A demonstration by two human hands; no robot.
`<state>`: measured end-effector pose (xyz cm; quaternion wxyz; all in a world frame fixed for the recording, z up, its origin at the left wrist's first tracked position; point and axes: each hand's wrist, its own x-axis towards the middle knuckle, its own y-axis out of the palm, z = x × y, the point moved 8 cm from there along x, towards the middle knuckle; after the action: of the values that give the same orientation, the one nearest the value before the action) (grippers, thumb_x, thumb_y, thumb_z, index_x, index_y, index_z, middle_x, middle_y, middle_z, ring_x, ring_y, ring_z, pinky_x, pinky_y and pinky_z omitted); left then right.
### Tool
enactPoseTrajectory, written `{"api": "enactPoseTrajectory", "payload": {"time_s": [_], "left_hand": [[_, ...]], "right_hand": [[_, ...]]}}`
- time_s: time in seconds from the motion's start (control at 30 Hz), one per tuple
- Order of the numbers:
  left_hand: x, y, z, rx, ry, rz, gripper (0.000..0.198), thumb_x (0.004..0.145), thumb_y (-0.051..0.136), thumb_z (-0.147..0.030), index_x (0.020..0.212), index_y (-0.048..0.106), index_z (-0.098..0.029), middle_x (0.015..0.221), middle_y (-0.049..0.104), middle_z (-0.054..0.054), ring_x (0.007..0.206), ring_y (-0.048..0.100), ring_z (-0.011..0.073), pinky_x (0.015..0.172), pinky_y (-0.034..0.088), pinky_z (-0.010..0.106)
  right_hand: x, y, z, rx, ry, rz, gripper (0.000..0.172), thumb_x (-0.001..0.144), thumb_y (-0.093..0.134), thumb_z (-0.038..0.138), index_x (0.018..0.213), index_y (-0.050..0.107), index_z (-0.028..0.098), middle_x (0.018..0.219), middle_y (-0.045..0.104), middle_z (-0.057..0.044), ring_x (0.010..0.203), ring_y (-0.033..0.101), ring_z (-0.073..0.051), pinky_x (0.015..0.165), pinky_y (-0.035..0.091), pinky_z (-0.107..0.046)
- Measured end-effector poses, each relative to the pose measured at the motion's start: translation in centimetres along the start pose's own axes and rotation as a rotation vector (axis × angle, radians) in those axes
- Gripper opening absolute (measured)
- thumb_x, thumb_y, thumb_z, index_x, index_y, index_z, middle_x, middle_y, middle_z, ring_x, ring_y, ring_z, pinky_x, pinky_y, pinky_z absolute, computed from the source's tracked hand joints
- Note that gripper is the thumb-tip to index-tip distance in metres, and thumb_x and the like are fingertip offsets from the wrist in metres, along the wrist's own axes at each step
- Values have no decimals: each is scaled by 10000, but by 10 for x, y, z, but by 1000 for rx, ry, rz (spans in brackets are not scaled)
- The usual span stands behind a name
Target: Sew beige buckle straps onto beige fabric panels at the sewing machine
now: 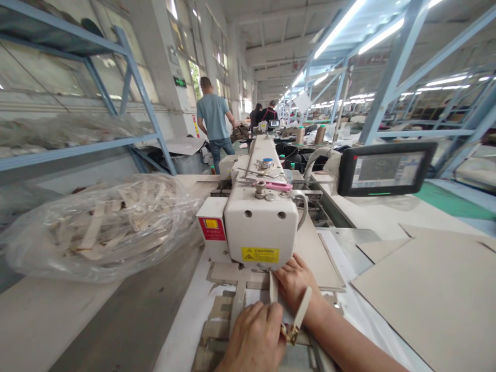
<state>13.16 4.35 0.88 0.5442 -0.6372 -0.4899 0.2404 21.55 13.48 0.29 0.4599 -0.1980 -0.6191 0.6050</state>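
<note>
Overhead lights run along the workshop, and your counter (34, 328) carries a sewing machine (259, 227) with a display (387, 170) to its right. One pale strap (273, 288) extends between the machine head and your left hand (256, 328); a metal buckle (293, 335) sits just beside that hand.

Left grip: closed on the strap.
Right grip: your right hand (294, 281) is at the machine head, its fingertips partly hidden; whether it is closed, you cannot tell.

Status (judged): positioning of the strap by the beige panel (315, 253) is under way, release not yet done. Stitching cannot be confirmed; the head covers the needle area.

Work left (judged): beige strips (93, 227) inside a clear bag (42, 253) at your left, and loose sheets (434, 284) at your right.
</note>
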Motion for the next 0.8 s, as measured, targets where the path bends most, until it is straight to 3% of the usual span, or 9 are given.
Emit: {"api": "enactPoseTrajectory", "payload": {"time_s": [0.17, 0.33, 0.53, 0.8], "left_hand": [[-2, -9, -4, -12, -17, 3, 256, 780, 607, -31, 974, 620, -197, 901, 694, 44, 858, 659, 253, 783, 530, 359], [-3, -8, -5, 4, 11, -10, 211, 794, 619, -49, 945, 610, -197, 897, 691, 42, 872, 653, 246, 800, 514, 341], [-5, -5, -1, -7, -9, -10, 219, 788, 632, -56, 951, 617, -202, 901, 691, 38, 876, 655, 246, 802, 510, 341], [-5, -18, -6, -12, -35, -25, 244, 780, 632, -29, 955, 629, -199, 905, 695, 29, 867, 660, 236, 799, 502, 327]], "right_hand": [[-6, -6, -2, 60, -63, 59, 268, 887, 562, 166, 1095, 714, 240, 1102, 758, -45, 1155, 598, -249, 1186, 232, -504], [-19, -23, 3, 94, -139, 120, 505, 860, 527, 177, 1360, 593, 212, 1389, 634, -70, 1355, 452, -285, 1226, 72, -588], [-18, -33, 6, 109, -96, 118, 441, 877, 522, 181, 1300, 637, 225, 1329, 674, -43, 1351, 460, -296, 1237, 42, -586], [-21, -34, 2, 87, -52, 129, 373, 920, 511, 183, 1268, 642, 213, 1352, 657, -46, 1446, 350, -338, 1225, 31, -646]]}}
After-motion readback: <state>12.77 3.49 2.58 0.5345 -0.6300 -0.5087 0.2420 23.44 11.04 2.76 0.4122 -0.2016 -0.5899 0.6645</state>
